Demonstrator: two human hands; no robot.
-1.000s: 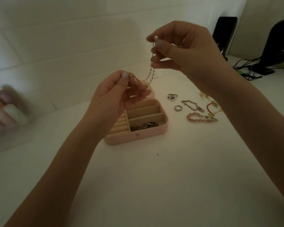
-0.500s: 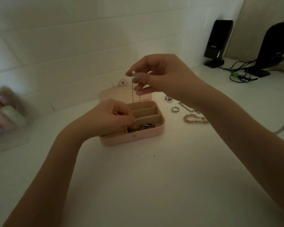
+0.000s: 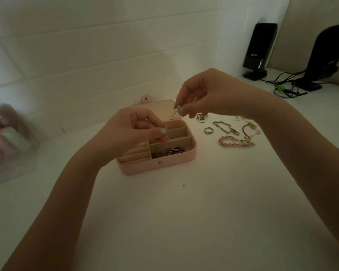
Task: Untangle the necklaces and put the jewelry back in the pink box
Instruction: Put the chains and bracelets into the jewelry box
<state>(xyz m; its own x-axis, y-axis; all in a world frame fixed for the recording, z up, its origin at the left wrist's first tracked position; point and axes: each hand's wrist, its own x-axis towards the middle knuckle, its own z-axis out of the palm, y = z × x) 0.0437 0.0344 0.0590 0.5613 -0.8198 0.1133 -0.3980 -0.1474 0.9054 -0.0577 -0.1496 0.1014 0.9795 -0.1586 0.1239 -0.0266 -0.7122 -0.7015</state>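
Two hands work over the open pink rectangular jewelry box (image 3: pixel 160 163) on the white desk (image 3: pixel 184 222). Right hand (image 3: pixel 209 94) pinches the top end of a thin gold beaded chain necklace (image 3: pixel 173 114) between thumb and fingertip, other fingers curled. Left hand (image 3: pixel 133 132) has fingers curled, thumb and fingertips pinched together over the box's upper compartments; looks like it holds the chain's lower end, but contact is hard to confirm. Chain hangs short between the hands, right above the box, lid flipped open behind.

Progress, as a judgement: partway. Front right compartment already holds a dark heap of metal jewelry (image 3: pixel 167 151); this necklace seems about to go in. Left to do: silver rings (image 3: pixel 207 130), silver link bracelet (image 3: pixel 225 127), pink bead bracelet (image 3: pixel 235 142), red cord piece (image 3: pixel 248 130), all loose on the desk right of the box, well apart from it. Ring slots on the box's left look unfilled. Lid not closed yet.
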